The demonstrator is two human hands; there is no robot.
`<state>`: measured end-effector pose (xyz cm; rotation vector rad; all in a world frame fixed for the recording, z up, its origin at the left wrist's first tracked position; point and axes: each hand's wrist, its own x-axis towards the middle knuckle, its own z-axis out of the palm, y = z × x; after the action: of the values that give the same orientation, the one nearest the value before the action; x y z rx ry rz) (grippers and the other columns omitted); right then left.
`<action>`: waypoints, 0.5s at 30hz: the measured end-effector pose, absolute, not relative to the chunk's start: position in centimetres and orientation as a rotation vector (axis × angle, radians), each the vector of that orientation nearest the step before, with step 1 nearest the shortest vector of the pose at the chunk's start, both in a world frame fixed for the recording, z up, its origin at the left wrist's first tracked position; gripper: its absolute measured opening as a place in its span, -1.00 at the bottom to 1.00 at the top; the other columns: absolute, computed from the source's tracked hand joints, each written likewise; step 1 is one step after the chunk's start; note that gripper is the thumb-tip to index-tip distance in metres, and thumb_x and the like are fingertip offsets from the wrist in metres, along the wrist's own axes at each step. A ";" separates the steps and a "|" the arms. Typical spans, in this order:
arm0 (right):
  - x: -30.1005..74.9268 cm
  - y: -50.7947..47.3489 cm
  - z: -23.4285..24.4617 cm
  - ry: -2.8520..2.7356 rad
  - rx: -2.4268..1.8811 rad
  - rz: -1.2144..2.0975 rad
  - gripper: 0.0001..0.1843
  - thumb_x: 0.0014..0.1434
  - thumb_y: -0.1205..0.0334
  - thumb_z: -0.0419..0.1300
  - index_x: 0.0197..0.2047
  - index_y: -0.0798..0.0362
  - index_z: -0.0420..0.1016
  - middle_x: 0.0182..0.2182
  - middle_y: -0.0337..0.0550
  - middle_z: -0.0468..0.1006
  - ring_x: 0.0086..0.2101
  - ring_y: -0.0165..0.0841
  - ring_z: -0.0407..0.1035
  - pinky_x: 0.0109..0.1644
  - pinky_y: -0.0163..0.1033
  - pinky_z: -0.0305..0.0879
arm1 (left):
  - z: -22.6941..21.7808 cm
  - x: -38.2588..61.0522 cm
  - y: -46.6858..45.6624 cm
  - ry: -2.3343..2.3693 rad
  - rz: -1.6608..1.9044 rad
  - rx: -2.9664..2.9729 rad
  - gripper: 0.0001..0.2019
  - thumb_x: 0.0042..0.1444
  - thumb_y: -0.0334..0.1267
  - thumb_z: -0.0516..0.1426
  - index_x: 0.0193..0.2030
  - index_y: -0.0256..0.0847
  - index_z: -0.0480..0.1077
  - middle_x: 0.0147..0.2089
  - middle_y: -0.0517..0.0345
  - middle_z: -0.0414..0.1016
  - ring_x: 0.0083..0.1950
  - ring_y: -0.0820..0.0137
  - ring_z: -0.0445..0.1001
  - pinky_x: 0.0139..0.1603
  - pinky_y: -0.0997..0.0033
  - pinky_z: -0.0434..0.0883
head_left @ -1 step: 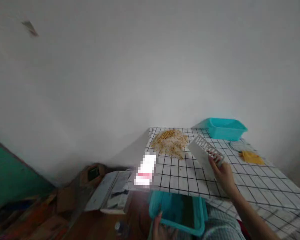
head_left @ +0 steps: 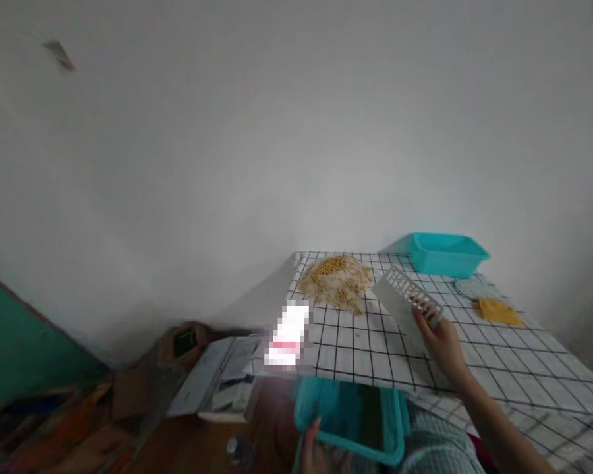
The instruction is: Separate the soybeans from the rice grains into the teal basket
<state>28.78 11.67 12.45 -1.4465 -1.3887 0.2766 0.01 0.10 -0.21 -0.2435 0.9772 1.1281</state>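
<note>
My right hand (head_left: 439, 342) is closed on the near end of a white perforated plastic tray (head_left: 400, 295), held tilted just above the checked tablecloth (head_left: 366, 349). Right beside the tray's far end lies a pile of golden grain (head_left: 337, 282). At the bottom edge of the view, my left hand (head_left: 319, 451) grips the near rim of a teal basket (head_left: 350, 421), which sits below the table's front edge. Only part of this hand shows.
A teal tub (head_left: 445, 253) stands at the table's far right by the white wall. A yellow cloth (head_left: 497, 311) lies near it. Papers (head_left: 222, 382) and clutter lie low on the left, beside a green surface (head_left: 20, 349).
</note>
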 end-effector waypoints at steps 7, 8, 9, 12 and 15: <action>29.5 12.3 12.8 -1.449 -1.390 0.390 -0.51 0.21 -0.12 0.11 -0.06 0.08 0.61 -0.28 -0.08 0.68 -0.18 -0.05 0.54 -0.14 -0.08 0.46 | -1.2 0.1 0.3 0.965 1.164 -0.239 -0.33 0.09 -0.09 0.15 0.35 0.06 0.08 -0.27 0.09 0.63 -0.24 0.08 0.61 -0.20 0.09 0.43; 29.5 12.0 12.8 -1.450 -1.383 0.408 -0.52 0.22 -0.11 0.12 -0.04 0.08 0.61 -0.23 -0.07 0.67 -0.14 -0.04 0.53 -0.09 -0.07 0.45 | -1.2 0.1 0.3 0.959 1.169 -0.235 -0.35 0.08 -0.09 0.15 0.33 0.07 0.10 -0.26 0.08 0.63 -0.22 0.07 0.61 -0.18 0.08 0.43; 29.5 11.8 12.7 -1.447 -1.381 0.429 -0.52 0.22 -0.10 0.12 -0.02 0.08 0.60 -0.19 -0.06 0.67 -0.11 -0.04 0.52 -0.04 -0.05 0.43 | -1.1 0.1 0.3 0.955 1.168 -0.230 -0.37 0.09 -0.09 0.14 0.32 0.07 0.12 -0.25 0.07 0.63 -0.20 0.05 0.61 -0.18 0.07 0.43; 29.2 10.9 12.0 -1.401 -1.390 0.504 -0.51 0.24 -0.10 0.12 0.02 0.08 0.56 -0.11 -0.04 0.64 -0.03 -0.03 0.48 0.03 -0.03 0.39 | -1.0 0.3 0.3 0.948 1.149 -0.216 -0.39 0.11 -0.04 0.11 0.31 0.03 0.12 -0.23 0.02 0.63 -0.17 0.02 0.60 -0.18 0.06 0.42; 28.6 10.2 11.4 -1.313 -1.405 0.528 -0.49 0.23 -0.12 0.12 -0.01 0.11 0.57 -0.10 0.00 0.64 -0.03 -0.02 0.48 0.01 -0.03 0.41 | -1.0 0.9 0.1 0.921 1.151 -0.191 -0.40 0.10 -0.07 0.12 0.30 0.03 0.14 -0.19 0.03 0.63 -0.15 0.04 0.60 -0.12 0.05 0.41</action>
<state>28.57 10.22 11.38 -1.4052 -1.3131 0.5284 0.94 0.15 -1.01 -0.1911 0.9208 1.1510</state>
